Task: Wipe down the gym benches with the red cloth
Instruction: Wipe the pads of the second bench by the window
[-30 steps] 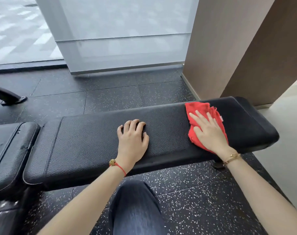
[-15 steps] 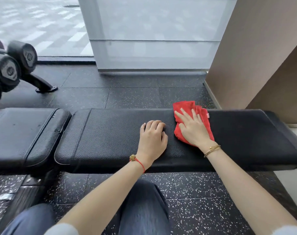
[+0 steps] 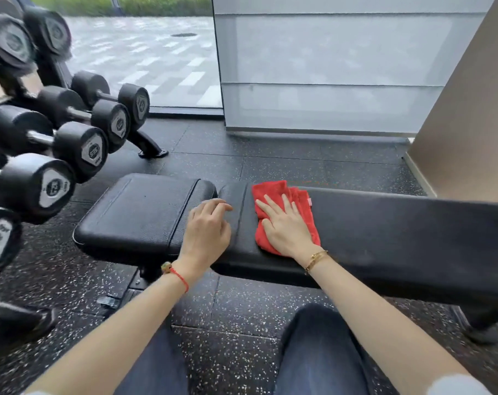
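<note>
A black padded gym bench lies across the view, with a long pad [image 3: 398, 223] on the right and a shorter seat pad [image 3: 139, 212] on the left. The red cloth [image 3: 273, 192] is spread on the left end of the long pad. My right hand [image 3: 287, 229] presses flat on the red cloth, fingers spread. My left hand [image 3: 208, 229] rests over the gap between the two pads with fingers loosely curled, holding nothing.
A rack of black dumbbells [image 3: 79, 149] stands close on the left. Behind the bench are a frosted glass panel [image 3: 327, 67] and a brown wall [image 3: 469, 124] at the right. The floor [image 3: 242, 315] is speckled black rubber. My knees in dark jeans are below.
My right hand has slid the red cloth leftward along the long pad, from its right end to its left end. My left hand has moved left too, to the gap between pads.
</note>
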Demonstrator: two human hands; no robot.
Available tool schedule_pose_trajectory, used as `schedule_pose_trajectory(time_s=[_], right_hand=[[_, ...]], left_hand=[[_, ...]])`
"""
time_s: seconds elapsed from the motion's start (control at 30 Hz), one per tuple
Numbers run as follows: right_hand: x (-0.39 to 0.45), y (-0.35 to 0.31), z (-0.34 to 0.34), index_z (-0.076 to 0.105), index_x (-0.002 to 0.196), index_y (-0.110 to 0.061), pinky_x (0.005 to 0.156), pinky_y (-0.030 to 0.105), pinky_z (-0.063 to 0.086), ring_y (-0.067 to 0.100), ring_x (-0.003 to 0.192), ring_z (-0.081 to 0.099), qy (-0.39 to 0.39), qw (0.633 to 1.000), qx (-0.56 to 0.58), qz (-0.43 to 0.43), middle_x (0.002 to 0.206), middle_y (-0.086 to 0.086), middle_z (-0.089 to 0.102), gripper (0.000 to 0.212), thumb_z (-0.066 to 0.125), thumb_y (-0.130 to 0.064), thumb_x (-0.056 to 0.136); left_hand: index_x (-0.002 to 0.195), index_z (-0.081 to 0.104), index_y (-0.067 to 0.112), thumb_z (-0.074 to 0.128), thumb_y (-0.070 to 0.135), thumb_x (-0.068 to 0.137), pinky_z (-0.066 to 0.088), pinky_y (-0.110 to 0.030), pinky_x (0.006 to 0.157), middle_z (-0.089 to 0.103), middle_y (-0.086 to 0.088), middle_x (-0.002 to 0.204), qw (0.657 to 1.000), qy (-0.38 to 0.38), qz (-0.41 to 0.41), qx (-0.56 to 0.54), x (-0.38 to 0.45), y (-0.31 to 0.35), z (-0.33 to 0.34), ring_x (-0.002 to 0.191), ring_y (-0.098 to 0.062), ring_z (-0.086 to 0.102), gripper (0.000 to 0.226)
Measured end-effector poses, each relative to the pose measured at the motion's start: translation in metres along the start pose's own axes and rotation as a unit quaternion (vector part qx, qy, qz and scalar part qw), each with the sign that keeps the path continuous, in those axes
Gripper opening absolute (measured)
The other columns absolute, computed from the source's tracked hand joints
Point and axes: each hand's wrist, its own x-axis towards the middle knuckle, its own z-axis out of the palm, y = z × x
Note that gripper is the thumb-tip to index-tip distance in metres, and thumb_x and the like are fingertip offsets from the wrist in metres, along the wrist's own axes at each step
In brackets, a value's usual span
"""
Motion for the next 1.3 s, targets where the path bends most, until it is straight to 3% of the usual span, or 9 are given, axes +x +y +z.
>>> schedule_pose_trajectory(time_s=[0.13,0.23,0.43,0.7,0.97,1.2,1.3], right_hand=[[0.028,-0.078,0.029,0.027,0.151,-0.029,0.122,0.045,-0.002,0.028,0.150,0.000,-0.003,0.999,0.031,-0.020,0.160,-0.010,0.019,0.050,0.028,-0.030,0.101],[0.039,-0.124,0.049,0.027,0.151,-0.026,0.122,0.044,0.000,0.027,0.150,0.003,-0.004,0.999,-0.005,-0.041,0.160,-0.007,0.021,0.050,0.029,-0.030,0.102],[0.006,-0.146,0.074,0.022,0.152,-0.032,0.122,0.043,0.003,0.025,0.149,0.009,0.034,0.997,-0.057,-0.048,0.160,-0.009,0.021,0.053,0.031,-0.034,0.099],[0.080,-0.157,0.062,0.017,0.153,-0.032,0.122,0.046,0.000,0.023,0.150,0.002,0.024,0.992,-0.043,0.119,0.161,-0.007,0.016,0.053,0.027,-0.032,0.100],[0.020,-0.161,0.076,0.019,0.151,-0.039,0.122,0.044,0.003,0.020,0.150,0.006,0.035,0.997,-0.061,0.042,0.160,-0.014,0.018,0.054,0.027,-0.035,0.097],[0.104,-0.183,0.076,0.020,0.152,-0.035,0.121,0.050,-0.001,0.030,0.150,0.000,0.010,0.993,-0.028,0.114,0.162,-0.009,0.011,0.052,0.030,-0.029,0.101],[0.114,-0.199,0.076,0.020,0.152,-0.032,0.121,0.049,-0.001,0.029,0.150,-0.001,0.001,0.994,-0.072,0.076,0.162,-0.008,0.011,0.052,0.031,-0.027,0.101]], left_hand=[[0.110,0.065,0.014,0.061,0.005,0.081,0.042,-0.044,0.095,0.063,-0.004,0.118,0.998,0.034,-0.041,0.040,-0.008,-0.084,-0.044,0.116,-0.027,0.055,0.032],[0.112,0.064,0.013,0.059,0.008,0.084,0.041,-0.044,0.097,0.061,-0.004,0.119,0.995,0.041,-0.068,0.057,-0.012,-0.139,-0.067,0.117,-0.026,0.053,0.029],[0.118,0.061,0.013,0.056,0.011,0.088,0.038,-0.044,0.101,0.060,-0.004,0.124,0.997,0.017,-0.066,0.047,-0.007,-0.202,-0.079,0.122,-0.026,0.049,0.030],[0.120,0.062,0.012,0.057,0.014,0.089,0.038,-0.045,0.104,0.059,-0.006,0.126,0.998,-0.021,-0.036,0.039,0.004,-0.238,-0.075,0.123,-0.028,0.049,0.032],[0.120,0.060,0.014,0.039,0.027,0.083,0.035,-0.047,0.107,0.059,-0.004,0.127,0.997,-0.032,-0.024,0.061,0.001,-0.245,-0.067,0.123,-0.026,0.049,0.045],[0.117,0.061,0.019,0.043,0.026,0.082,0.034,-0.045,0.107,0.059,0.000,0.124,0.998,-0.027,-0.029,0.044,0.002,-0.249,-0.067,0.120,-0.022,0.050,0.040],[0.118,0.061,0.020,0.044,0.027,0.083,0.033,-0.043,0.107,0.060,0.003,0.125,0.999,-0.025,-0.027,0.038,0.003,-0.252,-0.066,0.120,-0.020,0.050,0.039]])
